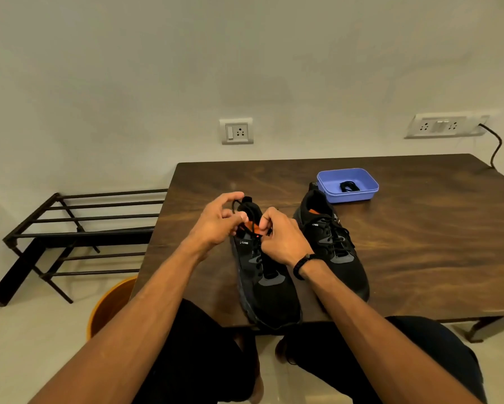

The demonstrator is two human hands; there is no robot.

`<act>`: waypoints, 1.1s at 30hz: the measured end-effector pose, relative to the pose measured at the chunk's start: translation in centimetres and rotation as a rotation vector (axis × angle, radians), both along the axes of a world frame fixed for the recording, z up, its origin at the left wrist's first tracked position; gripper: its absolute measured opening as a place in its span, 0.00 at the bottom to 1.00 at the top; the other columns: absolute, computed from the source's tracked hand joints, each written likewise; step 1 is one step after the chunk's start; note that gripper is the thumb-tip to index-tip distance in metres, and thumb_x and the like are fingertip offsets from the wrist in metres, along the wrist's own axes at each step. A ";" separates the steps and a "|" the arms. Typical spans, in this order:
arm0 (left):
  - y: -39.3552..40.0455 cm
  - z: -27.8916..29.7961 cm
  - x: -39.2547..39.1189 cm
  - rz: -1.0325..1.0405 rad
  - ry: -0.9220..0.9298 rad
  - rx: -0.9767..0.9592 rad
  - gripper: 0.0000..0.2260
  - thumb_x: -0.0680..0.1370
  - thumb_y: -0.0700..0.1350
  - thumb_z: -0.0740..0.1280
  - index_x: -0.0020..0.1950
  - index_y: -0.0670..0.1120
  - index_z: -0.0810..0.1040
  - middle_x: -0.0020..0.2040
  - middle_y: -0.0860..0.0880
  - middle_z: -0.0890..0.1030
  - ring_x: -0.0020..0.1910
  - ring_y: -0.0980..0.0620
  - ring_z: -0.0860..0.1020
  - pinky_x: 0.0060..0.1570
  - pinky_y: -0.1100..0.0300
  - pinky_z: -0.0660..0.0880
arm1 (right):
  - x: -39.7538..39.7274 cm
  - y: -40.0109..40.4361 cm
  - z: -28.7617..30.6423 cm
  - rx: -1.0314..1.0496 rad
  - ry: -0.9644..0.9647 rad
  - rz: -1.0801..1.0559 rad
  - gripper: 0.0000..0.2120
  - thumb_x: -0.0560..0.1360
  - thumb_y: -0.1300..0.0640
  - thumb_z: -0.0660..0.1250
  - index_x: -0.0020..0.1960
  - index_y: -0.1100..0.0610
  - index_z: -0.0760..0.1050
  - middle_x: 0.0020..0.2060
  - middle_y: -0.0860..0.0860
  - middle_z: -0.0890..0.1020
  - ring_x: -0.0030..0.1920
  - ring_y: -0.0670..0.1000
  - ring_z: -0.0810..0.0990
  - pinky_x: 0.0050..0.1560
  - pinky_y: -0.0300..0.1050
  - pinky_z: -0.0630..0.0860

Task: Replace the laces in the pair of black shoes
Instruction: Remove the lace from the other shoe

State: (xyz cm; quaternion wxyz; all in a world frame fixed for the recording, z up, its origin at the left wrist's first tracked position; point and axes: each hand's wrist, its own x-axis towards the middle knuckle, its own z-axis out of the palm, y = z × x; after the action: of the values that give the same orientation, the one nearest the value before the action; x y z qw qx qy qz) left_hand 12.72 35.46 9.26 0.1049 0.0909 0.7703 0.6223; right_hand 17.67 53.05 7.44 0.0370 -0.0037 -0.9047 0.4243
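Both black shoes lie lengthwise toward the person, toes at the near edge of the table (420,228), heels toward the wall. The left shoe (267,287) sits under both hands: the left hand (215,223) and right hand (283,237) each pinch its black lace (249,212) above the tongue. The right shoe (332,243) stands just beside, laced. Behind it, a blue tray (348,185) holds a coiled lace. A metal rack (78,234) stands by the wall.

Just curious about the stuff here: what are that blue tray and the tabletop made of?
The blue tray looks like moulded plastic: even lilac-blue colour, rounded rim, dull sheen. The table looks like dark wood or a wood-look laminate: swirling grain, slight gloss. Which one, I cannot tell.
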 end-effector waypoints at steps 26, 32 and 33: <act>-0.9 3.2 1.6 0.396 0.279 -0.584 0.06 0.75 0.54 0.75 0.48 0.55 0.82 0.62 0.47 0.72 0.57 0.47 0.79 0.54 0.59 0.72 | -0.4 1.0 3.5 -0.005 -0.269 0.332 0.25 0.71 0.57 0.80 0.64 0.49 0.74 0.43 0.48 0.86 0.37 0.43 0.81 0.45 0.44 0.79; -2.1 2.3 2.5 0.419 0.111 -0.823 0.12 0.78 0.52 0.74 0.59 0.51 0.80 0.72 0.43 0.64 0.60 0.40 0.78 0.62 0.49 0.76 | 0.6 0.0 3.5 0.372 -0.124 0.413 0.11 0.74 0.55 0.78 0.56 0.54 0.85 0.44 0.45 0.83 0.44 0.44 0.80 0.47 0.42 0.75; -2.4 2.2 2.6 0.396 0.111 -0.819 0.08 0.77 0.52 0.74 0.53 0.51 0.82 0.68 0.45 0.72 0.56 0.44 0.80 0.60 0.51 0.78 | 0.5 0.0 3.2 0.331 -0.095 0.375 0.06 0.76 0.55 0.75 0.53 0.55 0.86 0.44 0.48 0.85 0.45 0.47 0.82 0.48 0.46 0.78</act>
State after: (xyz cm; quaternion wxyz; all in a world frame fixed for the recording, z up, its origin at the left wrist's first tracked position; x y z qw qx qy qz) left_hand 15.30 33.05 11.41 -0.0301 -0.0739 0.9599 0.2686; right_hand 18.19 53.04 10.67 -0.0848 0.1505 -0.9475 0.2690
